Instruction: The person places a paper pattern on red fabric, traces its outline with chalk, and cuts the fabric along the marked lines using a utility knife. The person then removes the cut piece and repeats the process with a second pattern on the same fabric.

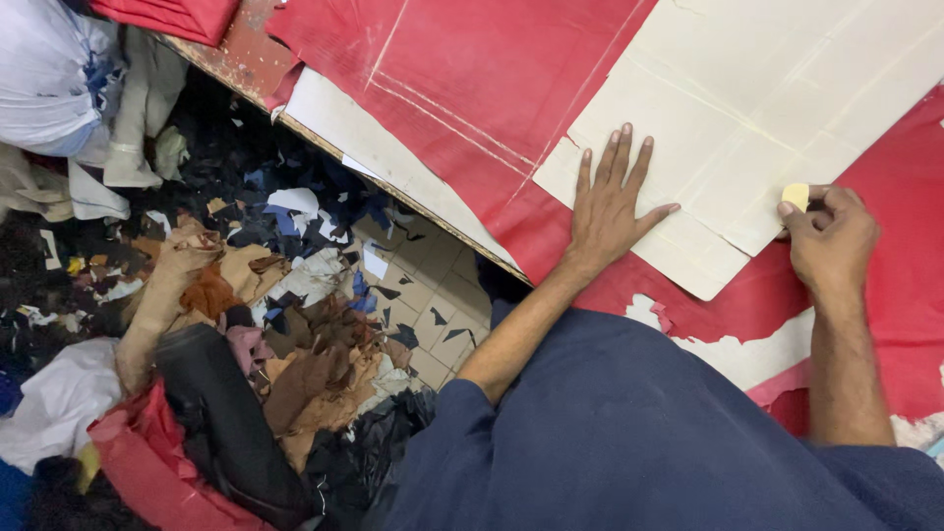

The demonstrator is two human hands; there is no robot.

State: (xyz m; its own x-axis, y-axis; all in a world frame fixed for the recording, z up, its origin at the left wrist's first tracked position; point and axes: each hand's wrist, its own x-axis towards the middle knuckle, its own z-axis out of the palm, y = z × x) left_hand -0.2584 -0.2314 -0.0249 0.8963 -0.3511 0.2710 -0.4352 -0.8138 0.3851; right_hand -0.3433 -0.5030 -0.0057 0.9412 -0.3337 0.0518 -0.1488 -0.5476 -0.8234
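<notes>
A cream cardboard pattern point(747, 108) lies on red fabric point(472, 88) spread over the table. My left hand point(610, 208) rests flat on the pattern's near corner, fingers spread, pressing it down. My right hand point(831, 236) pinches a small pale yellow piece of chalk point(796, 195) at the pattern's right edge, where card meets red fabric. Faint chalk lines run across the red fabric at the upper left of the pattern.
The table edge point(393, 192) runs diagonally from upper left to centre. Below it, a heap of fabric scraps point(285, 344) in brown, black, blue and red covers the tiled floor point(433, 305). White bundles point(49, 69) sit at the far left.
</notes>
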